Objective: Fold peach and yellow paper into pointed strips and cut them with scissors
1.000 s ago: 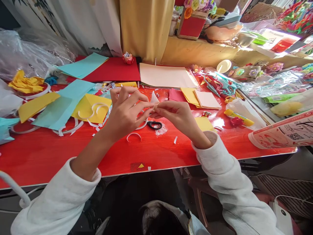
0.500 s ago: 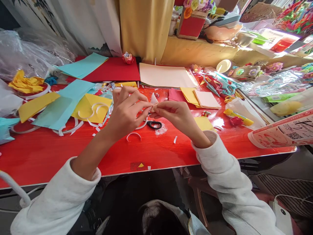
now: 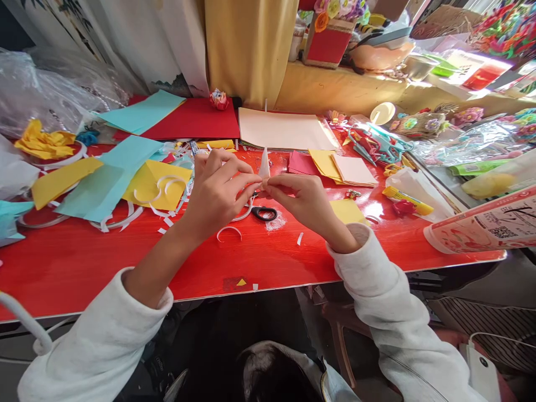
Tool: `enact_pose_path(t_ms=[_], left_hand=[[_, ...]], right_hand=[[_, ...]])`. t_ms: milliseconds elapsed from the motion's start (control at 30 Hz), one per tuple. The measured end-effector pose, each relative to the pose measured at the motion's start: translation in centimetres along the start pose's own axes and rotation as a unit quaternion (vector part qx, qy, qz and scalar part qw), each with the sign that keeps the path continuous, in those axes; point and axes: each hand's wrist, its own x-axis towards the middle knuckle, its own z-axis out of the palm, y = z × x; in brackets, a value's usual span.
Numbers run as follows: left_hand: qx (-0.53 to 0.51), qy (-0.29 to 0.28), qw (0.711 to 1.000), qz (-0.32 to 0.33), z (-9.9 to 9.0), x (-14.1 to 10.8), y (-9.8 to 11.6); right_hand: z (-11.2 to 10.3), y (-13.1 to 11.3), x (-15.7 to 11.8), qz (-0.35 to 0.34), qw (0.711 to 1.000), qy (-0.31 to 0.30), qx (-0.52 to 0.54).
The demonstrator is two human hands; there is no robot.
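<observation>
Left hand (image 3: 220,192) and right hand (image 3: 302,204) pinch a pointed white paper piece (image 3: 264,165) at its base, tip uncovered, over the red counter (image 3: 272,257); light, even pressure should keep the point crisp without crushing it.

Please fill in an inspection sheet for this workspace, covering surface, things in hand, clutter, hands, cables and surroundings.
Surface: glossy red table, scattered with paper scraps.
Things in hand: pointed white paper piece, tip upward, above the table.
Clutter: light-blue paper and yellow sheet at left, with curled white strips on the latter; black handle loop near the middle.
Left hand: fingertips at the paper piece's base; exact grip hidden.
Right hand: thumb and finger pinch the base.
Cables: white cable by a white device, lower right.
Surroundings: yellow curtain behind; printed cup at right.
</observation>
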Motion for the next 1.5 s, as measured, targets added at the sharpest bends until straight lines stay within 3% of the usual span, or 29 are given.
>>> enact_pose_path(t_ms=[367, 633, 867, 1133, 1500], left_hand=[[0.031, 0.006, 0.999, 0.019, 0.5, -0.2, 0.2], [0.055, 0.050, 0.995, 0.069, 0.9, -0.1, -0.1], [0.048, 0.085, 0.994, 0.059, 0.9, 0.2, -0.3], [0.123, 0.075, 0.984, 0.105, 0.8, 0.0, -0.3], [0.118, 0.009, 0.990, 0.080, 0.8, 0.0, -0.2]], right_hand=[[0.1, 0.1, 0.0, -0.030, 0.998, -0.013, -0.056], [0.2, 0.4, 0.1, -0.049, 0.996, -0.004, -0.079], [0.1, 0.5, 0.1, -0.052, 0.995, 0.010, -0.080], [0.2, 0.8, 0.1, -0.091, 0.987, 0.021, -0.133], [0.5, 1.3, 0.0, -0.128, 0.965, -0.005, -0.229]])
